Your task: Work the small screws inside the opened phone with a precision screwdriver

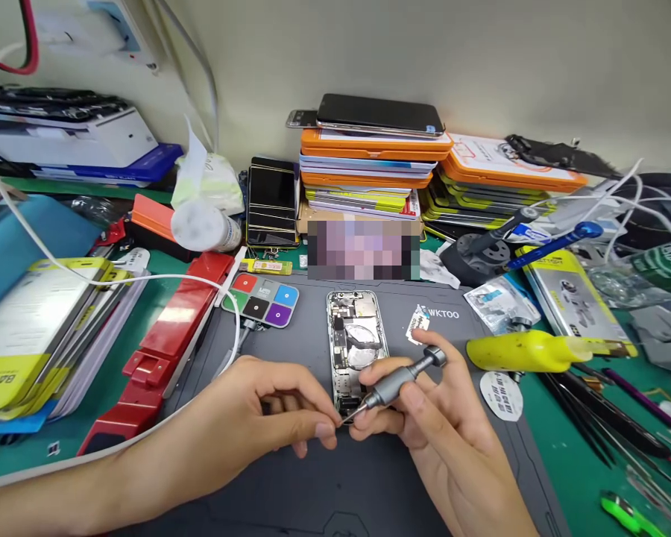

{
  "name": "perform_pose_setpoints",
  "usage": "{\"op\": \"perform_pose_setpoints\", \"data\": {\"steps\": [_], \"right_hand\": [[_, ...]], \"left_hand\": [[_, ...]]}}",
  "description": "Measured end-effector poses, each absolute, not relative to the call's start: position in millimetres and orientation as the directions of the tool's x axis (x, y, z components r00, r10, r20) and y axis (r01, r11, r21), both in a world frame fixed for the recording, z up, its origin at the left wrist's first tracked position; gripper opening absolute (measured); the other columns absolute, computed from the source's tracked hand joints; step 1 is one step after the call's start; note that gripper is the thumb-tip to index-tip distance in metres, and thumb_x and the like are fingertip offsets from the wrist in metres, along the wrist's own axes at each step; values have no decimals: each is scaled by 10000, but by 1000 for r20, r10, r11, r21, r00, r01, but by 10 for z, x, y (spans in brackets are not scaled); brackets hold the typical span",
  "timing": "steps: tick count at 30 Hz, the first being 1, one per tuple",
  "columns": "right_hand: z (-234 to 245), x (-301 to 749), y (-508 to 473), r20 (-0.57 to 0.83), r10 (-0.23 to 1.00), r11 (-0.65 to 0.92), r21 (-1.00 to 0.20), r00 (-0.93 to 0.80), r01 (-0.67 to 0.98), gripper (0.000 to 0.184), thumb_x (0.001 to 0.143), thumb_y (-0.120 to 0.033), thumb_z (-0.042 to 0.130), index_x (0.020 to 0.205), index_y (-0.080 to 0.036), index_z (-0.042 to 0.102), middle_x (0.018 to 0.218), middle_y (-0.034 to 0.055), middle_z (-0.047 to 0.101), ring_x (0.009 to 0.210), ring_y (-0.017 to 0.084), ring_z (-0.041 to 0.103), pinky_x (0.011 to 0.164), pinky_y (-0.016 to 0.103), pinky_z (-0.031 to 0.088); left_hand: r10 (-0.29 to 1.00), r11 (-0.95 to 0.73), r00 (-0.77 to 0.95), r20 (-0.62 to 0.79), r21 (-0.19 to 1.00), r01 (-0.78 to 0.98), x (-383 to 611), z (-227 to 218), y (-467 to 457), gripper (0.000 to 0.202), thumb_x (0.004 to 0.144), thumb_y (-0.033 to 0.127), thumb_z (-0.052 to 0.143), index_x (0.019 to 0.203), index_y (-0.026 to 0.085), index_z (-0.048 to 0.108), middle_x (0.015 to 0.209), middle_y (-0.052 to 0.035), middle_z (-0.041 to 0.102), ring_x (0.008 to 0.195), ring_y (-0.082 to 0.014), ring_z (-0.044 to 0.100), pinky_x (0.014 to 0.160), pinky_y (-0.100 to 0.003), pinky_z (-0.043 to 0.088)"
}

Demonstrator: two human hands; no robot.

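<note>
An opened smartphone [360, 328] lies on the grey work mat [291, 477], its inner boards and a round pale area showing. My right hand [447, 418] is closed around a grey precision screwdriver [394, 384], which slants with its tip down to the left over the phone's lower end. One finger of that hand rests by the screwdriver's cap. My left hand [279, 406] is closed, thumb and forefinger brought together right at the screwdriver tip. Whatever sits between those fingertips is too small to make out. Both hands partly hide the phone's bottom edge.
Left of the phone are a colored magnetic screw tray [262, 300] and a long red tool [173, 328]. A yellow bottle [523, 350] lies to the right, near tweezers [575, 418]. Stacked orange cases [374, 142] stand behind. A white cable [162, 277] crosses the left side.
</note>
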State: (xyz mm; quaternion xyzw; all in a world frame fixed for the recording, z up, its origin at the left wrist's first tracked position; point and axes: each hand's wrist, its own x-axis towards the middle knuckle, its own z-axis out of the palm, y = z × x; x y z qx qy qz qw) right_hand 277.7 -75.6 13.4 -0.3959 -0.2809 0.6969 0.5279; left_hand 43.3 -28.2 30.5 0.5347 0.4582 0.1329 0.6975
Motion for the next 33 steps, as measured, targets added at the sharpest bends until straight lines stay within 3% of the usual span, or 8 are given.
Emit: {"op": "perform_pose_setpoints", "data": {"steps": [9,16,24,33], "right_hand": [[123,2796,-786,-223,966,-258,-871,-133,-418,368,1122,-367,626,1421,-408,416,1147,28,838,837,212,870,845,394,724],[114,2760,-825,-152,986,-165,-937,-64,-307,365,1123,-349,628,1427,-426,440,1145,18,847,854,197,876,849,359,733],[131,2766,-743,-187,980,-199,-906,-69,-372,381,1080,-364,711,1396,-396,500,1075,17,860,826,193,876,793,309,733],[134,2770,-750,-256,960,-279,-880,-112,-384,428,1082,-381,702,1430,-410,454,1088,16,847,780,216,875,778,361,733]], "left_hand": [[686,327,561,-464,885,332,384,309,-304,113,1022,350,782,973,289,865,924,55,857,780,-102,754,712,-163,535],[690,310,570,-446,894,324,376,323,-308,131,1041,282,747,974,311,856,950,89,854,776,-73,749,707,-125,531],[701,305,575,-422,906,293,372,302,-319,72,998,380,830,1014,322,870,956,69,856,800,-103,761,749,-153,574],[706,273,585,-399,916,295,366,342,-318,47,996,296,826,1004,314,869,932,84,859,857,-98,767,744,-131,550]]}}
